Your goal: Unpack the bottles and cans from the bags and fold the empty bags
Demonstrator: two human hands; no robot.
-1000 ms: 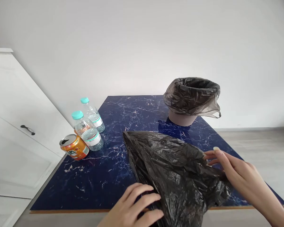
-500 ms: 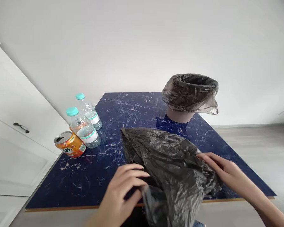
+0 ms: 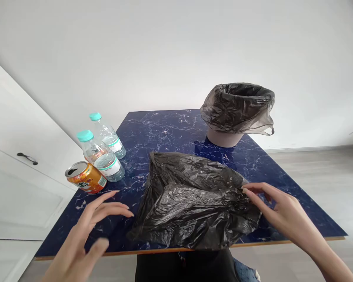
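A black plastic garbage bag (image 3: 194, 203) lies crumpled and spread across the front of the table, its lower edge reaching the table's front. The fingers of my right hand (image 3: 276, 205) pinch its right edge. Off to the left, my left hand (image 3: 91, 227) is held apart from the bag, fingers spread and with nothing in them. Just beyond it stands an orange drink can (image 3: 86, 178) with an opened top.
Two clear bottles with turquoise caps, the nearer bottle (image 3: 106, 160) and the farther bottle (image 3: 108, 135), stand behind the can. A bin (image 3: 223, 137) lined with a black bag stands at the back right of the blue marbled table (image 3: 167, 131). A white cabinet (image 3: 17, 188) is at left.
My left hand has let go of the bag and moved left, fingers opening. The bag's near part, hanging over the front edge before, now lies flatter on the table. My right hand stays at its edge.
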